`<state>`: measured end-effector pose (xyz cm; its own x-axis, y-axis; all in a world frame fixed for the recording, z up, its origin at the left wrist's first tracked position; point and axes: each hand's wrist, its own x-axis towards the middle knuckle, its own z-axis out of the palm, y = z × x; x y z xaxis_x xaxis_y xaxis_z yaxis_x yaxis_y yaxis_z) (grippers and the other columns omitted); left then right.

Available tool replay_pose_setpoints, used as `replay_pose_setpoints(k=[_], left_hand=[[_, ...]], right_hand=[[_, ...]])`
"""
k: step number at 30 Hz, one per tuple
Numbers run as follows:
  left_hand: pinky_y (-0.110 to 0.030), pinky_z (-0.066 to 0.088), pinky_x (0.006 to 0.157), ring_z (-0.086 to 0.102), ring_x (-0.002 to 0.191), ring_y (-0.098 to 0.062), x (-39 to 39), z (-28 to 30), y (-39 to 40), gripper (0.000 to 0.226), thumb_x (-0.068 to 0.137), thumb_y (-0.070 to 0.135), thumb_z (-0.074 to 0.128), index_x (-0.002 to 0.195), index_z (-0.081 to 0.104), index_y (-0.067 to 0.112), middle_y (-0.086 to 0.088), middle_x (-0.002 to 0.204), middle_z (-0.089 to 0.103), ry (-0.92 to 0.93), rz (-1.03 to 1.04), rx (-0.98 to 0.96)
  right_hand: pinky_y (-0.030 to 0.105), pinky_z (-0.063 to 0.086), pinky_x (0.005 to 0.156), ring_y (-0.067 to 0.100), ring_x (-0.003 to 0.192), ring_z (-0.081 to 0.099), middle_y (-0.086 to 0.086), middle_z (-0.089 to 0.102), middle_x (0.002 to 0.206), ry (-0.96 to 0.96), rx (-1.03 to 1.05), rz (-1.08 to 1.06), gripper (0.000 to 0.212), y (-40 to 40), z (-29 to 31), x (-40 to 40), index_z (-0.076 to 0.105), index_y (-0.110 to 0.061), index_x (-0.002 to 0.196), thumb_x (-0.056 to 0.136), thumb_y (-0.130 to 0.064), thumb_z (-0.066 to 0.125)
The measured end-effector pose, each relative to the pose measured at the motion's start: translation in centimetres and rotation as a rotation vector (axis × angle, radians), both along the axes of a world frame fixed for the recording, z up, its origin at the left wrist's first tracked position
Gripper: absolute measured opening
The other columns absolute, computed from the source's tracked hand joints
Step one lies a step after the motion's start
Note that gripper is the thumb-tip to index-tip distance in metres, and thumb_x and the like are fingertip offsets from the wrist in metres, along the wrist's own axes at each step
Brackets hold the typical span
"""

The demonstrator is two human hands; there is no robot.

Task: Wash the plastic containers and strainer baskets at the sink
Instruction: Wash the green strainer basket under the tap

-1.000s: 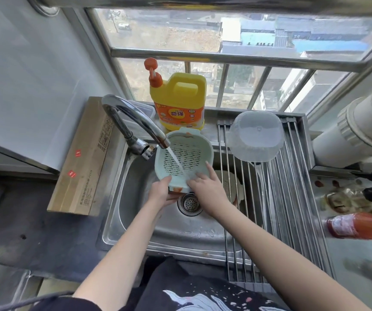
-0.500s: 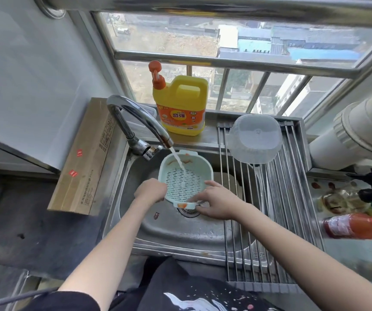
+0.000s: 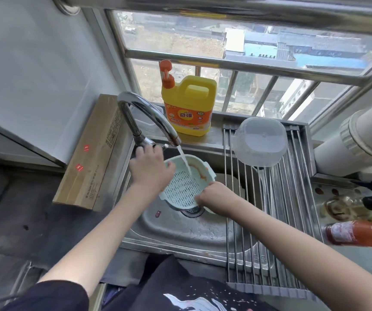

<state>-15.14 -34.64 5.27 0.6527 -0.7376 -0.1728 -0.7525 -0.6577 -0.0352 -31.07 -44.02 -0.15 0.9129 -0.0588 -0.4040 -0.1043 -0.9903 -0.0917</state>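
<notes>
A pale green strainer basket [image 3: 184, 189] with orange residue on its inner wall sits tilted over the sink [image 3: 180, 230] drain, under water running from the faucet [image 3: 145, 116]. My right hand [image 3: 214, 198] grips the basket's near right rim. My left hand [image 3: 150, 170] lies over the basket's left rim, its fingers stretched up to the faucet base by the lever and its thumb over the rim. A clear plastic container [image 3: 260, 141] lies upside down on the drying rack [image 3: 270, 221]. Something white shows in the sink just behind the basket, mostly hidden.
A yellow detergent jug [image 3: 189, 106] with an orange pump stands on the ledge behind the sink. A long cardboard box [image 3: 91, 153] lies left of the faucet. On the right are a red sauce bottle [image 3: 360, 234], dark bottles and a thick white pipe [image 3: 360, 142].
The basket went from upright under the tap to lying lower in the sink. My left hand left the basket's near edge and reached up to the faucet base. My right hand kept its hold.
</notes>
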Motion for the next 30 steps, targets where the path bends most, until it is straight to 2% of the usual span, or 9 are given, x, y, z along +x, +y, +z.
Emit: replay_pose_setpoints(k=[3, 5, 7, 14, 19, 21, 24, 28, 30], left_hand=[[-0.032, 0.040, 0.077, 0.055, 0.092, -0.023, -6.1, 0.5, 2.9, 0.035, 0.071, 0.031, 0.035, 0.093, 0.058, 0.015, -0.002, 0.094, 0.059, 0.118, -0.397, -0.198], [-0.029, 0.042, 0.072, 0.055, 0.081, -0.021, -8.6, -1.3, 5.7, 0.028, 0.064, 0.027, 0.039, 0.083, 0.056, 0.015, 0.001, 0.082, 0.056, 0.209, -0.420, -0.346], [-0.026, 0.036, 0.064, 0.046, 0.076, -0.017, -9.2, -2.6, 7.6, 0.013, 0.073, 0.027, 0.050, 0.081, 0.047, 0.017, 0.003, 0.080, 0.050, 0.306, -0.171, -0.466], [-0.035, 0.058, 0.052, 0.070, 0.057, -0.028, -6.1, -5.5, 4.5, 0.074, 0.079, 0.069, 0.048, 0.093, 0.062, -0.002, -0.017, 0.079, 0.068, 1.258, 0.880, -0.270], [-0.041, 0.060, 0.057, 0.071, 0.070, -0.036, -6.4, -7.3, 4.1, 0.044, 0.091, 0.034, 0.038, 0.103, 0.060, -0.002, -0.021, 0.092, 0.069, 1.278, 1.079, -0.412], [-0.044, 0.059, 0.057, 0.068, 0.080, -0.041, -6.0, -7.2, 4.6, 0.029, 0.093, 0.021, 0.036, 0.099, 0.056, 0.001, -0.023, 0.102, 0.065, 1.227, 1.144, -0.467], [-0.044, 0.059, 0.052, 0.067, 0.086, -0.045, -5.3, -6.8, 5.5, 0.019, 0.097, 0.014, 0.035, 0.097, 0.050, 0.002, -0.025, 0.102, 0.063, 1.233, 1.169, -0.421], [-0.032, 0.053, 0.037, 0.067, 0.085, -0.048, -6.1, -6.7, 6.1, 0.031, 0.098, 0.012, 0.033, 0.122, 0.045, -0.004, -0.035, 0.113, 0.059, 1.237, 1.093, -0.320], [-0.034, 0.053, 0.038, 0.067, 0.084, -0.048, -6.1, -6.7, 6.4, 0.035, 0.097, 0.011, 0.035, 0.125, 0.046, -0.006, -0.033, 0.117, 0.058, 1.181, 1.108, -0.353]], right_hand=[[0.030, 0.044, 0.070, 0.028, 0.088, 0.064, 0.007, 0.069, 0.094, -0.006, 0.046, -0.126, 0.018, 1.2, -0.2, 0.7, 0.064, -0.016, 0.091, 0.087, -0.009, 0.048], [0.029, 0.037, 0.065, 0.028, 0.089, 0.063, 0.008, 0.068, 0.095, -0.003, 0.103, -0.203, 0.016, 1.6, -0.4, 1.0, 0.064, -0.016, 0.090, 0.089, -0.012, 0.048], [0.029, 0.039, 0.066, 0.029, 0.091, 0.063, 0.010, 0.068, 0.096, -0.006, 0.152, -0.271, 0.016, 1.7, -0.7, 1.3, 0.064, -0.012, 0.096, 0.091, -0.018, 0.050], [0.030, 0.038, 0.063, 0.029, 0.086, 0.064, 0.011, 0.068, 0.094, -0.099, 0.217, -0.333, 0.018, 4.7, -0.7, 2.6, 0.064, -0.008, 0.095, 0.093, -0.014, 0.047], [0.033, 0.045, 0.071, 0.030, 0.091, 0.064, 0.011, 0.068, 0.099, -0.064, 0.381, -0.290, 0.019, 5.6, -1.7, 2.5, 0.060, -0.010, 0.104, 0.087, -0.009, 0.051], [0.035, 0.041, 0.089, 0.028, 0.108, 0.059, 0.007, 0.064, 0.115, 0.066, 0.446, -0.158, 0.031, 4.9, -2.2, 1.6, 0.054, -0.015, 0.119, 0.089, -0.018, 0.052], [0.048, 0.004, 0.117, 0.020, 0.143, 0.024, -0.001, 0.037, 0.151, 0.211, 0.081, 0.061, 0.061, 3.0, -4.0, 0.3, 0.030, -0.030, 0.146, 0.090, -0.035, 0.051], [0.039, -0.017, 0.112, 0.017, 0.147, 0.002, 0.000, 0.011, 0.160, 0.280, -0.395, 0.223, 0.065, 1.0, -4.8, 0.6, 0.009, -0.020, 0.152, 0.097, -0.036, 0.040], [0.048, -0.018, 0.109, 0.020, 0.147, -0.007, 0.002, -0.003, 0.160, 0.337, -0.669, 0.284, 0.074, 1.6, -4.6, 1.0, -0.005, -0.012, 0.150, 0.098, -0.041, 0.037]])
